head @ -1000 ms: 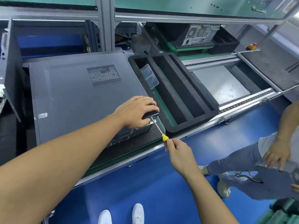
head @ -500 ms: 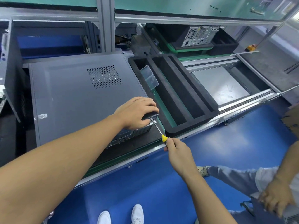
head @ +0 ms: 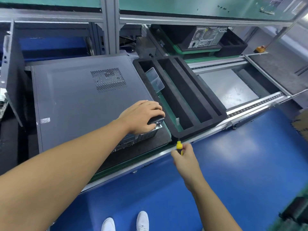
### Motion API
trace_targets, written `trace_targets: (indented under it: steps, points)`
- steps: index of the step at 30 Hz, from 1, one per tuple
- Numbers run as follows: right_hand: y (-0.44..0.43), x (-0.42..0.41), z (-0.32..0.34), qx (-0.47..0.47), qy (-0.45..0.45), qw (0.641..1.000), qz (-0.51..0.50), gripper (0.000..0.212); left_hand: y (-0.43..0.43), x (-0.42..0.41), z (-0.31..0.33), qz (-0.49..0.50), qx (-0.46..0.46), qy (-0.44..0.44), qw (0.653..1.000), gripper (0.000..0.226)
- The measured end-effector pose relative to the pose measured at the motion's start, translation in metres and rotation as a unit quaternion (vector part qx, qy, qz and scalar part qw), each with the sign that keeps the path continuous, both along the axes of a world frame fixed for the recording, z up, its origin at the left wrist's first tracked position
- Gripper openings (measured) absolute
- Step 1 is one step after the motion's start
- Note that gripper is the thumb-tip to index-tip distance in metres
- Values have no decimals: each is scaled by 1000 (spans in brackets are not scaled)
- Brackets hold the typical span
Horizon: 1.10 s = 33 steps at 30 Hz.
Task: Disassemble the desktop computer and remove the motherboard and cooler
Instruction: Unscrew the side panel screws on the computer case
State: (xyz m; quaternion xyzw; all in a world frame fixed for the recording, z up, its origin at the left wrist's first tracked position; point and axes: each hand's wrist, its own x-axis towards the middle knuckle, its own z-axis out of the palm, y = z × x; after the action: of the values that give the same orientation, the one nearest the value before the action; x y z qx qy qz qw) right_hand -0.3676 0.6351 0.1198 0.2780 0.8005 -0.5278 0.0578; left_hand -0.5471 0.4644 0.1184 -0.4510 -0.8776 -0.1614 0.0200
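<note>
You stand on a blue floor [head: 233, 164] in white shoes [head: 142, 220], facing a conveyor line with an aluminium rail [head: 150, 157] along its near edge and an aluminium frame post [head: 110, 25] rising behind it. To the right on the line sits a black foam tray [head: 200, 126] with three long compartments. A clear plastic box [head: 155, 79] leans in the far end of the left one. Beyond the tray a bare metal plate [head: 228, 87] lies in the conveyor bed. On the far line a second computer [head: 206, 37] rests on a green tray, its rear panel towards you.

The desktop computer [head: 80, 100] lies on its side on a black mat [head: 150, 144], just left of the foam tray, with its grey side panel up and closed. The panel has a perforated vent grille [head: 109, 80] towards the far right and a small white sticker [head: 45, 120] near its left edge. The ports on the rear face point towards you.

Your left hand [head: 141, 116] sits on the near right corner of the case, fingers curled together over a black latch [head: 155, 121] — gripping it. Your right hand [head: 185, 159] is off the case, over the rail, fingers closed round a yellow-and-black screwdriver [head: 179, 145]. Its yellow end points at the tray's near corner — the shaft cannot be made out against the black foam.
</note>
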Motion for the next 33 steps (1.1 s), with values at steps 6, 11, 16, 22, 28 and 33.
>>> trace_targets:
  steps: [6, 11, 16, 22, 28, 33]
  points:
    - [-38, -56, 6, -144, 107, 978, -105, 9, -1, -1, 2, -9, 5, -20, 1000, 49]
    - [-51, -77, -6, -139, 123, 969, -162, 15, -2, -2, 4, 2, 19, -60, 998, 53]
    - [-57, -81, -12, -72, 129, 976, -163, 15, -2, -3, 5, 2, 15, -69, 998, 52]
    - [-60, -84, -14, -38, 139, 975, -171, 15, -1, -3, 6, 2, 10, -77, 997, 54]
    - [-61, -87, -13, -29, 135, 975, -176, 21, -2, -2, 6, 2, 19, -69, 997, 50]
    - [-67, -93, -14, -5, 134, 969, -207, 18, -1, -2, 5, 5, 15, -66, 998, 50]
